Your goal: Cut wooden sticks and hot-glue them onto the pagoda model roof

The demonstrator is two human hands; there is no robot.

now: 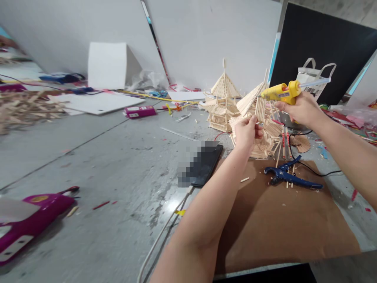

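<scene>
My right hand [306, 108] grips a yellow hot glue gun [281, 92] with a clear glue stick [316, 82] sticking out of its back. The nozzle points left, at the slanted roof of a model built of thin wooden sticks [250, 100]. My left hand [247, 131] is in front of this model, its thumb and forefinger pinched together against it. What the fingertips hold is hidden among the sticks. Behind and left stands a tiered pavilion of wooden sticks [225, 88] with a pointed roof.
Blue cutters [290, 175] lie on a brown board [282, 224] before me. Left of my forearm lies a black phone [209, 165] with a white cable [165, 228]. Purple power strips [35, 216], a stick pile [26, 108] and a white bag [312, 78] stand around.
</scene>
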